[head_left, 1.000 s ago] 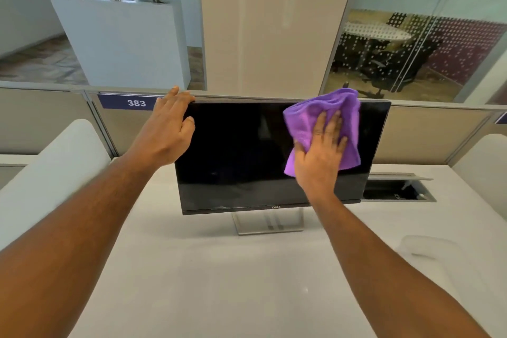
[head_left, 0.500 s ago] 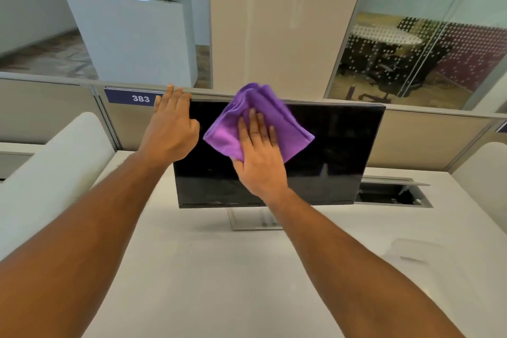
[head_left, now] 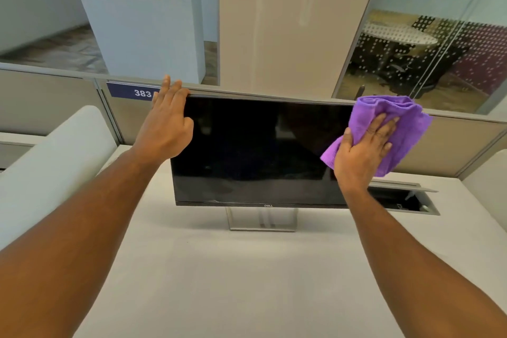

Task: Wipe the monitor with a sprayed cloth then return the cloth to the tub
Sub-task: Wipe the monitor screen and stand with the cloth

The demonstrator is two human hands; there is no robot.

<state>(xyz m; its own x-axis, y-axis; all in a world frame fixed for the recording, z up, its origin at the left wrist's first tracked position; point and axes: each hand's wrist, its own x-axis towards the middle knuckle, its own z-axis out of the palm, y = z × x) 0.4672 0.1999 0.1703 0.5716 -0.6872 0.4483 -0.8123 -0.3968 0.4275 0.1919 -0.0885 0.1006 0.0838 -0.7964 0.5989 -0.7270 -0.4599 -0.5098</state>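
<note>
The cloth (head_left: 406,129) is bright purple. The monitor (head_left: 260,151) has a black screen and a silver-grey stand (head_left: 262,218). The worktop (head_left: 247,282) is plain off-white. On the beige partition (head_left: 55,101), a dark blue label (head_left: 123,92) carries white digits. The far planter (head_left: 148,33) is white. The glass wall (head_left: 411,57) at far right bears rows of white dots.

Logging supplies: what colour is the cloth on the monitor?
The cloth is purple; head view shows it.

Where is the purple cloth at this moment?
Head view: the purple cloth sits at the upper right corner of the monitor, pressed to the screen under the right hand, overhanging the right edge.
</note>
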